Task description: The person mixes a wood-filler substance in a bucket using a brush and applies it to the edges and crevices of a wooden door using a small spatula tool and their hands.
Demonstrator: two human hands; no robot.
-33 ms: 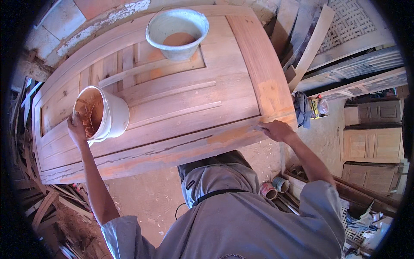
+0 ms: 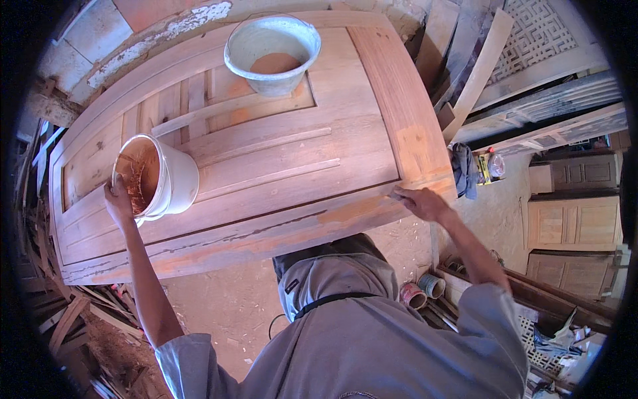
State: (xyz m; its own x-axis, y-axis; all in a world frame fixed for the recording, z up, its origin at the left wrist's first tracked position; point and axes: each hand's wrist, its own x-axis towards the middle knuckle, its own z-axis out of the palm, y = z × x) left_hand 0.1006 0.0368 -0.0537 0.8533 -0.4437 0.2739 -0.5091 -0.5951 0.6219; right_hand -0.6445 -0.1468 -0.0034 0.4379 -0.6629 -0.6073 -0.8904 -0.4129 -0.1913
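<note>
A large panelled wooden door (image 2: 279, 153) lies flat in front of me, with orange filler smeared along its near edge and right corner. My left hand (image 2: 119, 201) grips the rim of a white plastic bucket (image 2: 178, 178), which tilts toward me on the door. Reddish-brown paste (image 2: 141, 183) coats the bucket's inside. At the door's near right corner, my right hand (image 2: 424, 202) is closed with its fingertips low over the filler patch. Whatever it holds is mostly hidden; only a small dark edge shows at the fingertips. Farther back stands a pale metal basin (image 2: 274, 83) with brown powder in it.
Loose wooden strips (image 2: 266, 178) lie across the door. Boards (image 2: 475, 80) lean at the back right, beside a dark cloth (image 2: 464, 171). Two cans (image 2: 413, 296) stand on the floor near my right side. Scrap wood (image 2: 70, 319) is piled at the left.
My right hand has shifted very slightly left along the door's corner. The left hand and the bucket stay where they were.
</note>
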